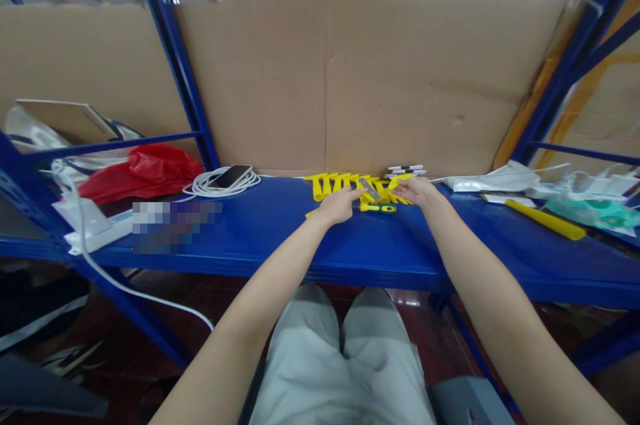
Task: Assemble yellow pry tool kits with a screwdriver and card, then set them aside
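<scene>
My left hand [341,205] is closed, with its fingertips at a flat grey metal-looking piece [371,189] above the yellow parts. My right hand [419,191] pinches a yellow plastic part [399,181]; the fingers partly cover it. Between and behind both hands, several yellow plastic handle-like parts [317,188] lie in a row, tubular with wider ends. A screwdriver [378,209] with a yellow and green handle lies just in front of them, right of my left hand. My left hand hides the screwdriver's other end.
The blue shelf top [280,231] is backed by cardboard [250,85]. Leftward are a coiled white cable [200,186], a phone [233,176], a red bag [150,175] and a power strip [107,231]. White-and-black items [406,170], a yellow rod-like object [547,219] and plastic bags [493,178] are rightward.
</scene>
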Motion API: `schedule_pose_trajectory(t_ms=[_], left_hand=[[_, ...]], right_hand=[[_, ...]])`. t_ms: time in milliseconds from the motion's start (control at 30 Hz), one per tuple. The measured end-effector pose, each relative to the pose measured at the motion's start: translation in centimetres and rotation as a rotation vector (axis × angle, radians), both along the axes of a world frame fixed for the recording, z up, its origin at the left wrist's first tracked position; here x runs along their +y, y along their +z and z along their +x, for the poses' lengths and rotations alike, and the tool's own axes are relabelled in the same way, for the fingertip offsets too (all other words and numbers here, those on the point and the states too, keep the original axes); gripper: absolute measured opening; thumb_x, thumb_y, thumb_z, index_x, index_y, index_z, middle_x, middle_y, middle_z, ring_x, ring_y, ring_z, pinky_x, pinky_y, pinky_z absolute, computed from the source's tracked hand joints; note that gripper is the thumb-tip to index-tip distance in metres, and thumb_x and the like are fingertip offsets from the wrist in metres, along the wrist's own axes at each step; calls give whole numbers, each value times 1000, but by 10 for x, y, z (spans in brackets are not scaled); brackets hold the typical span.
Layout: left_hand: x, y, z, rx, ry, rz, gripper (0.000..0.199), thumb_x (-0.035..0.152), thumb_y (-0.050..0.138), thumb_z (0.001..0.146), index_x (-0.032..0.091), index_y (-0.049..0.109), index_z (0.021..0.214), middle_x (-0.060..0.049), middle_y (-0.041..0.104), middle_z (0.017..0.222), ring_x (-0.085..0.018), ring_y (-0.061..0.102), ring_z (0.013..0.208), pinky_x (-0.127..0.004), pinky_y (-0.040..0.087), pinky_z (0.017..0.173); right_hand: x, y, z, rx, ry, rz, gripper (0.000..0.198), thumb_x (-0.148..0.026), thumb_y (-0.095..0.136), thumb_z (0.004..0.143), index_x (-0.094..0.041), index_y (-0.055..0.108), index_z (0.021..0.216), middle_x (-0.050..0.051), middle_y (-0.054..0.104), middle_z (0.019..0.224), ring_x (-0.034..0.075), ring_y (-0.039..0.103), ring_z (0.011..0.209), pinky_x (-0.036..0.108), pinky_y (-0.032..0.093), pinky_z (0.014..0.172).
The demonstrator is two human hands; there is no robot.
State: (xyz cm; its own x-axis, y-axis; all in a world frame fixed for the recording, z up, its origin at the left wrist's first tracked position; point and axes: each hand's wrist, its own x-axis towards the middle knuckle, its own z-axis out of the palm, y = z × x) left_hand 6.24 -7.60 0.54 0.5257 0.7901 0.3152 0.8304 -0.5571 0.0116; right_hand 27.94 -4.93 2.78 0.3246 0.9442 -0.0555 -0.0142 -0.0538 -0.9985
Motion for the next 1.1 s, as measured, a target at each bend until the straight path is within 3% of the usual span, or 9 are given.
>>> schedule_pose_trajectory(t_ms=[200,367,733,1100], left_hand=[[-3,1,0,15,7,-11,63,11,39,90,36,39,148,-7,56,132,-24,58,117,-35,48,93],[-3,1,1,22,5,-13,63,11,40,89,35,38,148,-7,55,135,-24,58,118,-35,48,95],[-1,-1,2,-26,-6,-43,69,10,42,88,29,27,153,-8,50,145,-22,53,127,-35,46,99],[0,-1,4,-47,15,-64,75,15,46,89,25,14,155,-11,50,146,-23,53,128,-33,45,98]], right_hand=[[-9,2,-3,-4,30,71,13,-6,50,87,-16,58,89,5,67,75,12,64,69,24,55,70],[-13,5,-9,39,68,83,8,-12,57,87,-16,57,80,3,68,74,8,58,60,19,48,59],[-17,3,-19,-245,153,144,23,-31,77,70,-15,61,67,5,67,75,12,58,70,21,43,58],[-16,-2,-24,-503,137,139,29,-40,79,60,-14,66,63,1,65,63,11,54,59,22,39,54]])
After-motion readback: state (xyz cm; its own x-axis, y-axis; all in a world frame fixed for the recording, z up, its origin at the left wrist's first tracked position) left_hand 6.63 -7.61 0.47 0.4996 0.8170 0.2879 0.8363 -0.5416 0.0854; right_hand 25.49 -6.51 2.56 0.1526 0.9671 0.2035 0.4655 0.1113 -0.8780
